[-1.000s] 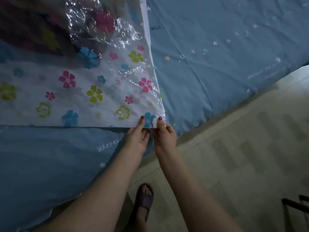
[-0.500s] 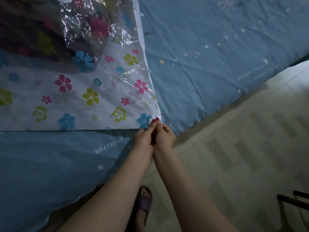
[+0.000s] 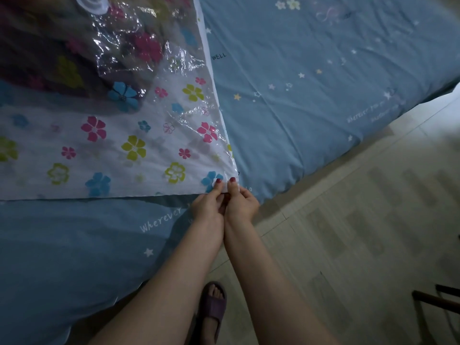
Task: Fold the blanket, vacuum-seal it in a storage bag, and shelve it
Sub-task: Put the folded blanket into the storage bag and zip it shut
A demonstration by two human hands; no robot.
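Both hands meet at the near right corner of the clear plastic storage bag printed with pink, blue and yellow-green flowers (image 3: 119,150). The left hand (image 3: 207,206) pinches the bag's sealed edge, its thumb tip with a red nail lying on top of the plastic. The right hand (image 3: 241,202) pinches the same edge just beside it, thumb on top, fingers curled beneath; the two hands touch at the knuckles. A small white piece sits under the left thumb, too small to identify.

The bag lies flat on the blue bedsheet with small stars and white lettering (image 3: 311,100), its corner close to the bed's near edge. The dark folded blanket (image 3: 57,53) fills the bag's far part, blurred behind crinkled plastic and cut off by the frame. A white round valve (image 3: 93,3) is half cut off at the top.

Below, a foot in a purple slipper (image 3: 211,307) stands on the pale tiled floor (image 3: 348,245).
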